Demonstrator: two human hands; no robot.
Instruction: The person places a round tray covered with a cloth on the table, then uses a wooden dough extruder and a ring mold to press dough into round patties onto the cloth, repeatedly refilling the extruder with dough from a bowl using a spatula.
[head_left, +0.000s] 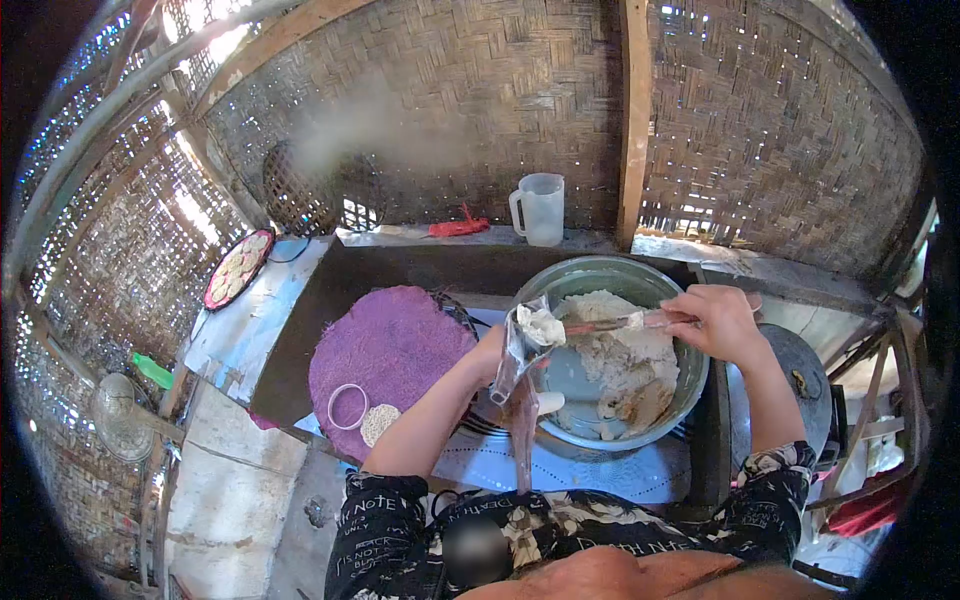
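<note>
The fingers of the right hand are closed around a stick, and its far end is pointed at a shiny holder. The holder is gripped by the left hand; those fingers look curled around it, but their tips are partly hidden. What the holder is made of cannot be told for sure. Some white dough is seen at its top, and a small bit is stuck on the stick. The holder is held over the near left side of a big bowl, where much more of the dough is heaped, mostly toward the right.

For this step to be done well, the holder should be held firm, with its open end up and above the bowl, so that drops can be caught. Small bits should be taken, and each one should be wiped off on the inside edge. If too much is pushed in at once, dough could be spilled over the sides or air could be trapped.

Words are printed in white on the black shirt: "DEATH" and "NOTE" can be read, and "NOT" on a sleeve. Other words are too small or bent. No writing can be made out on the jug.
</note>
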